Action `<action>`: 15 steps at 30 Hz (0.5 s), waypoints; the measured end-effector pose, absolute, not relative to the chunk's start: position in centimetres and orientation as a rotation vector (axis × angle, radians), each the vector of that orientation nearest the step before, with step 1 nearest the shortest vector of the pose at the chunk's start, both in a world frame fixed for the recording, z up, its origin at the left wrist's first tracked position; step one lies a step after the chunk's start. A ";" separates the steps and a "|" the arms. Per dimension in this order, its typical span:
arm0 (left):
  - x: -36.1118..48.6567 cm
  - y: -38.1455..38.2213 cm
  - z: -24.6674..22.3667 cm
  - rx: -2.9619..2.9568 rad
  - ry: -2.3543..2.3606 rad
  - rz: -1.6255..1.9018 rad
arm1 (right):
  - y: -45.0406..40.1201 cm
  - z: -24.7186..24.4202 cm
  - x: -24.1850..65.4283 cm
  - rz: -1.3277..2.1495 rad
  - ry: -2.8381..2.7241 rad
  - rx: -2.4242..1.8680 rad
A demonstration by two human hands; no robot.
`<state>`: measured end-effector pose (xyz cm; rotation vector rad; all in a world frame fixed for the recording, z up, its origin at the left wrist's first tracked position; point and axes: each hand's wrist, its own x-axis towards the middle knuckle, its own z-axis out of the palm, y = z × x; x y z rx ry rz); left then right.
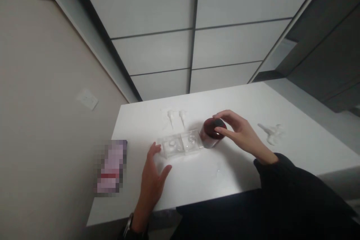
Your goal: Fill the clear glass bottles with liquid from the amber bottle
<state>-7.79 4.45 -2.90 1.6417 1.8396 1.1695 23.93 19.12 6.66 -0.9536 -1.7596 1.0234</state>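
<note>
A clear plastic case with two square compartments [174, 147] lies on the white table [191, 183]. My left hand [154, 174] is at the case's left end, thumb and fingers spread apart; whether the fingertips touch it is hard to tell. Against the case's right end stands a dark red, round container [208, 137] with a dark knob on top. My right hand [236, 129] has its thumb and fingers around the top of this container. Behind the case lie two small white pieces with pointed tips [171, 117] [183, 117].
A white, crumpled-looking item [272, 133] lies on the right part of the table. At the left edge is a blurred pink and purple item [112, 165]. A wall with a socket [88, 99] rises on the left, and white panels [163, 50] stand behind the table.
</note>
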 end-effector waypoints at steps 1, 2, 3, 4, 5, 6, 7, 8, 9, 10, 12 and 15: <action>-7.8 4.3 -2.7 1.633 1.847 1.156 | 18.9 6.8 24.2 1.026 -1.764 -0.973; -7.7 4.1 -2.5 1.624 1.850 1.145 | 18.7 6.9 24.4 1.020 -1.784 -0.988; -7.7 4.0 -2.3 1.616 1.847 1.136 | 18.6 7.0 24.6 1.007 -1.812 -0.996; -7.6 3.9 -2.1 1.609 1.840 1.130 | 18.6 7.2 24.7 0.986 -1.838 -0.996; -7.6 3.8 -1.9 1.604 1.831 1.126 | 18.7 7.3 24.8 0.960 -1.857 -0.990; -7.6 3.8 -1.8 1.601 1.826 1.124 | 18.8 7.5 24.7 0.932 -1.866 -0.980; -7.5 3.8 -1.7 1.598 1.824 1.122 | 18.9 7.6 24.6 0.904 -1.865 -0.970; -7.5 3.8 -1.7 1.597 1.827 1.123 | 19.0 7.6 24.4 0.884 -1.856 -0.961; -7.5 3.8 -1.8 1.596 1.832 1.126 | 19.0 7.7 24.2 0.874 -1.843 -0.952; -7.5 3.9 -1.9 1.596 1.833 1.133 | 18.9 7.8 24.0 0.876 -1.830 -0.940; -7.6 4.0 -2.1 1.589 1.826 1.147 | 18.8 7.8 23.6 0.895 -1.784 -0.908; -7.7 4.3 -2.5 1.568 1.811 1.169 | 18.9 7.2 23.8 0.844 -1.617 -0.862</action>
